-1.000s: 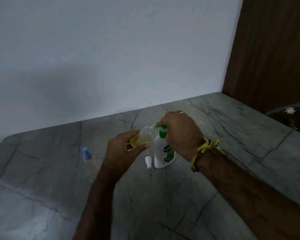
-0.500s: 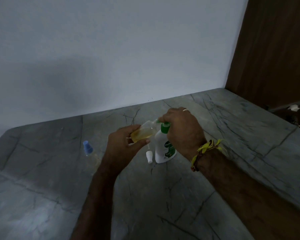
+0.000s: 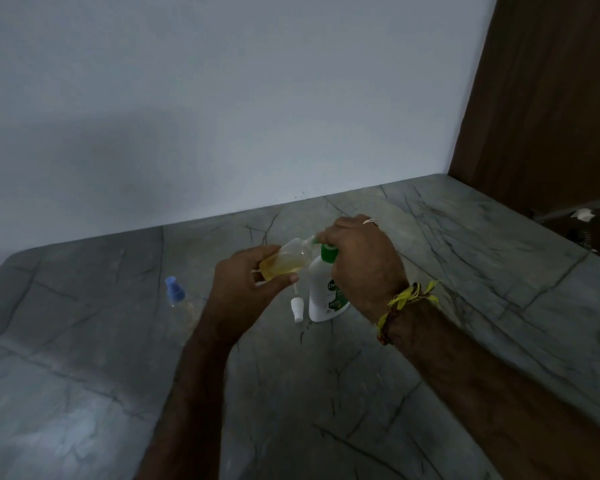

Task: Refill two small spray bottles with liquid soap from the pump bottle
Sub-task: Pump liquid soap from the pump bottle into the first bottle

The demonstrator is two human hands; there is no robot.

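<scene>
Nearest us, our two forearms reach out over the grey veined stone surface, the right one wearing yellow and dark threads at the wrist. Our left hand is curled round a small clear spray bottle with its top off — tilted nearly on its side, amber liquid pooled along its lower half, open neck pointing right at the pump's green spout. Our right hand sits over the head of the white pump bottle, fingers bent down on the green pump; a ring shows on one finger. The pump bottle stands upright on the surface, just beside the loose white spray top, which stands to its left. Well off to the left stands the second small spray bottle — blue cap on, body clear and hard to make out. Beyond all this the surface meets a pale wall, with a brown wooden panel at far right.
</scene>
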